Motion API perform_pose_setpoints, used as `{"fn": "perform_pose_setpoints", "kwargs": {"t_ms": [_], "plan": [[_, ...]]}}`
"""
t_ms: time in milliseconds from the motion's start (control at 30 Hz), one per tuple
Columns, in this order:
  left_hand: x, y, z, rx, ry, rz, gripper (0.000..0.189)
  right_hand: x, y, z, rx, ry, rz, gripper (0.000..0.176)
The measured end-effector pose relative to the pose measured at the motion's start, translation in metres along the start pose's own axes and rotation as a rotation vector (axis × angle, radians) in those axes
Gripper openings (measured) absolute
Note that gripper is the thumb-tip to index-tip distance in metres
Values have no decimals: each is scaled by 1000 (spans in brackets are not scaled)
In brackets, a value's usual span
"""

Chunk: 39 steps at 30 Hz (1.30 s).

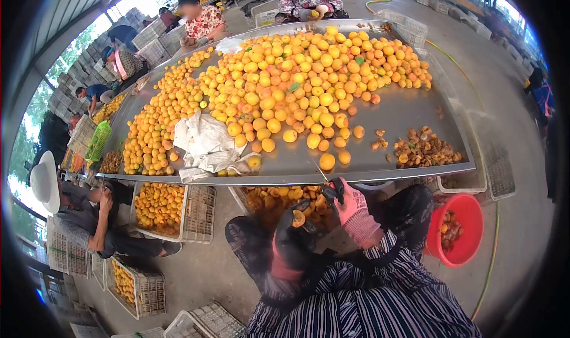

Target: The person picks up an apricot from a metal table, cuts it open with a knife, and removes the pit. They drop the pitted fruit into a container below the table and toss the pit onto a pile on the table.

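Observation:
My left hand (292,237), in a dark glove, holds a cut apricot piece (298,219) with its orange inside showing. To its right, my right hand (350,207), in a pink and black glove, grips a thin knife (319,169) whose blade points up and left over the metal table's near edge. Beneath both hands, between my knees, is a crate of cut apricots (273,197). A large pile of whole apricots (309,83) covers much of the metal table (380,115).
A white cloth (205,142) lies on the table's near left part, and apricot scraps (427,148) at its right. A red bucket (469,231) stands right of my knees. A person in a white hat (80,210) sits at left beside a fruit crate (199,213). Others sit across the table.

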<state>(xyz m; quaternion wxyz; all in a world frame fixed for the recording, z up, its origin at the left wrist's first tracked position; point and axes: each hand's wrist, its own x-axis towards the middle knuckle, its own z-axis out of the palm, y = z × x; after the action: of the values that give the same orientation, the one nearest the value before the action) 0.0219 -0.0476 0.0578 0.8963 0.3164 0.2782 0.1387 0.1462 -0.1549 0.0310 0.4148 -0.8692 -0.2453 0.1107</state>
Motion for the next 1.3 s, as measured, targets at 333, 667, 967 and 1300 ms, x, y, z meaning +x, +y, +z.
{"fn": "perform_pose_setpoints", "kwargs": {"t_ms": [333, 667, 967, 1300], "plan": [[10, -11, 4, -237, -265, -177, 40, -33, -38, -23, 1544, 1, -35, 29], [2, 7, 22, 97, -113, 188, 35, -46, -4, -33, 645, -234, -322, 47], [33, -30, -12, -48, -55, 57, 38, -64, -12, -53, 661, -166, -14, 30], [52, -11, 63, 1329, -448, 1304, 57, -46, -8, -81, 1474, -21, 339, 32]]}}
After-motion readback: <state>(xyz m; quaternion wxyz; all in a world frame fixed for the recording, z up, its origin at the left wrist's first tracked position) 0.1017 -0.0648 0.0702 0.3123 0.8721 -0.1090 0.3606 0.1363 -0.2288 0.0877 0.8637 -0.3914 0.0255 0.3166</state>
